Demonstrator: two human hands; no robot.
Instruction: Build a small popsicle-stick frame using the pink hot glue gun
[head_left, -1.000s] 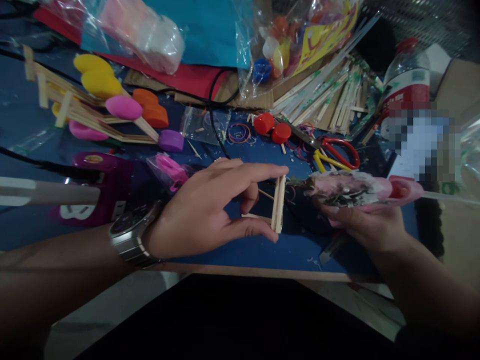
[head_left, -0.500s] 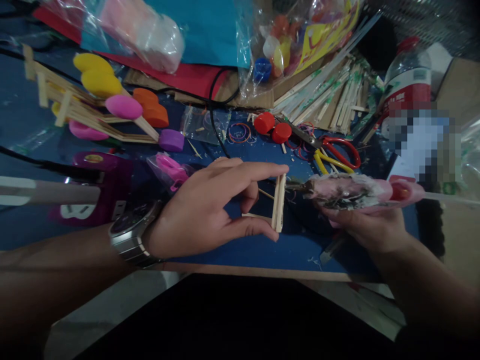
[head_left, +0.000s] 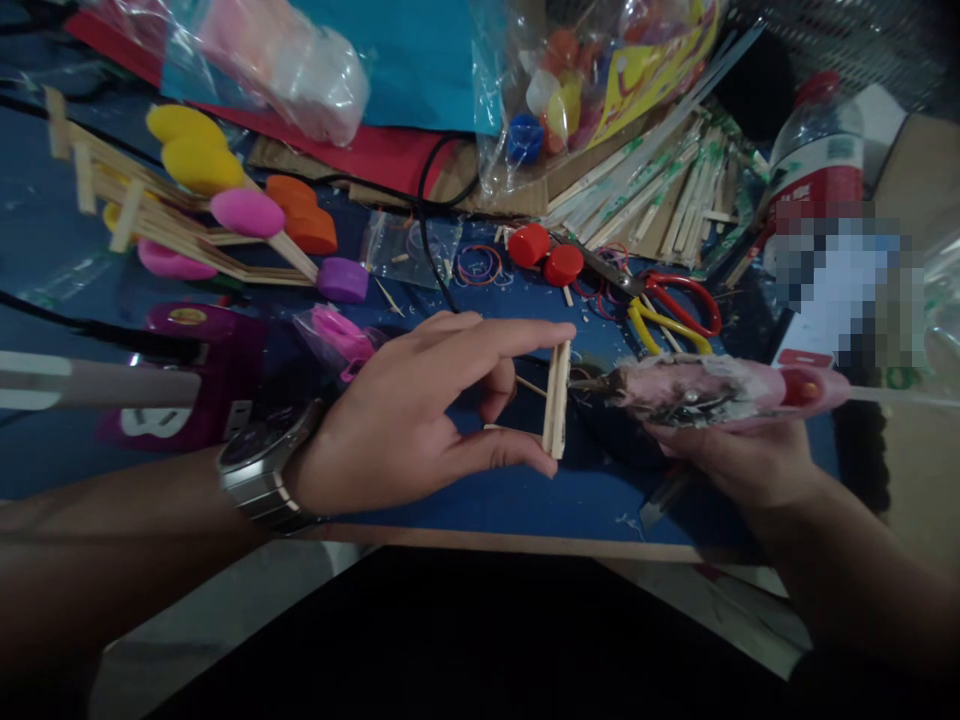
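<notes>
Lying at the far left of the blue table (head_left: 465,510) is a stick frame with coloured foam pieces (head_left: 202,205), with a purple tool (head_left: 202,370) below it. The left hand (head_left: 420,415), a wristwatch (head_left: 262,465) on its wrist, pinches a small wooden stick frame (head_left: 556,400) upright between forefinger and thumb. Just right of it, the nozzle of a pink glue gun (head_left: 705,390) meets the sticks; the right hand (head_left: 735,465) is closed around the gun. Scissors (head_left: 667,305) lie behind.
</notes>
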